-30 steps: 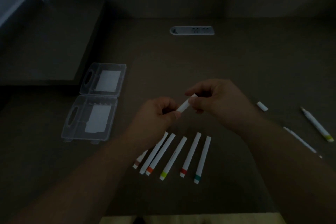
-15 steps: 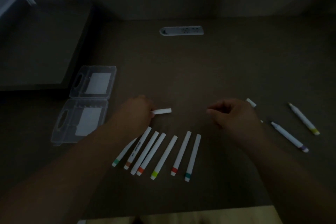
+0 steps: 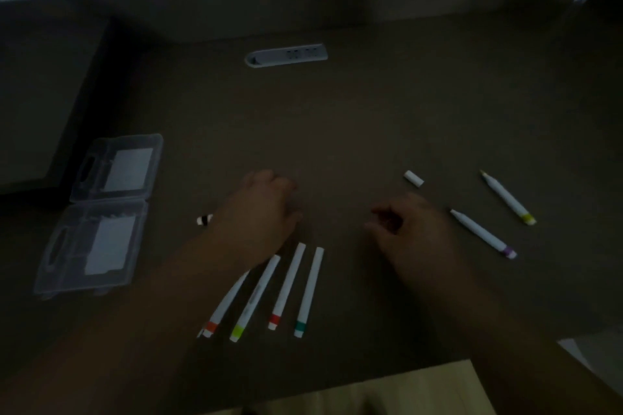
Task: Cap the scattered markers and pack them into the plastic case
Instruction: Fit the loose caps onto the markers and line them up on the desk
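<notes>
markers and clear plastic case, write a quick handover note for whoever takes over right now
Left hand: lies over the row's far end; grip not discernible.
Right hand: loosely curled, empty.
Clear plastic case: open at left, no markers visible inside.
Done: capped white markers in a row, orange, yellow-green, red and teal bands showing.
Left: uncapped purple-banded marker, uncapped yellow-banded marker, loose white cap; then pack all.

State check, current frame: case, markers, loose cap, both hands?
Plastic case: open, lying flat, no markers visible inside.
Row of markers: capped, lying side by side.
Purple-banded marker: uncapped, tip bare.
Yellow-banded marker: uncapped, tip bare.
Loose cap: on the desk, apart from both.
Left hand: over a marker; grip unclear.
Right hand: loosely curled, empty.
</notes>
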`<state>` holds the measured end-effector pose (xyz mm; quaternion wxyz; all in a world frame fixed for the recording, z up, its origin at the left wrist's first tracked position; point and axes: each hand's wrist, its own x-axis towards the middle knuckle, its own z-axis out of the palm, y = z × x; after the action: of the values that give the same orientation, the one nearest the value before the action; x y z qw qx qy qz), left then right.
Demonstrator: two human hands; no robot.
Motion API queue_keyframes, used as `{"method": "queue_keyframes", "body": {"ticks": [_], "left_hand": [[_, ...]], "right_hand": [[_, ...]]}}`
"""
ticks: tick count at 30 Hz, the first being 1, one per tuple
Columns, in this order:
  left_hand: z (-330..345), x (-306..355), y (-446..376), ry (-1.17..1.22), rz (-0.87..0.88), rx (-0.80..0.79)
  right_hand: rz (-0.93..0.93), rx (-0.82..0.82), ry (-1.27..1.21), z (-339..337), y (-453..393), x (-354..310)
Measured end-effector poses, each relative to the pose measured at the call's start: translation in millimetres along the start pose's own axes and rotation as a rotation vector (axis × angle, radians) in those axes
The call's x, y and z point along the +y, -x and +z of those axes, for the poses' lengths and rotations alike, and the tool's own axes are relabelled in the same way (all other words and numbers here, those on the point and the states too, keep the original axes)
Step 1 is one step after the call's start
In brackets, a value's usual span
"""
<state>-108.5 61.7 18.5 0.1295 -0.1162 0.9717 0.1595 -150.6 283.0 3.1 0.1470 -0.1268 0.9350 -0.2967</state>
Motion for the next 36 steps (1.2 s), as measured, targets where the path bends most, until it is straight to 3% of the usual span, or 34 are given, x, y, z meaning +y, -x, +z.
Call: {"method": "queue_keyframes", "body": {"ticks": [10, 18, 27, 30, 36], "left_hand": [[36.9, 113.0, -9.1, -0.006, 0.253, -0.010], [58.3, 159.0, -7.3, 0.006, 0.279, 0.029], [70.0, 172.1, -11.4, -0.020, 0.252, 0.019], [70.9, 172.2, -12.0, 0.000, 0.230, 0.023], [65.9, 169.2, -15.8, 0.086, 0.194, 0.039]], "right_hand": [[0.011, 0.216, 0.219, -42.8, 11.9, 67.9], [0.154, 0.196, 0.261, -63.9, 19.2, 116.6], [0.231, 0.158, 0.307, -64.4, 17.0, 124.9], [0.256, 0.150, 0.130, -64.4, 17.5, 123.3], [0.479, 0.056, -0.676, -74.4, 17.7, 109.0]]}}
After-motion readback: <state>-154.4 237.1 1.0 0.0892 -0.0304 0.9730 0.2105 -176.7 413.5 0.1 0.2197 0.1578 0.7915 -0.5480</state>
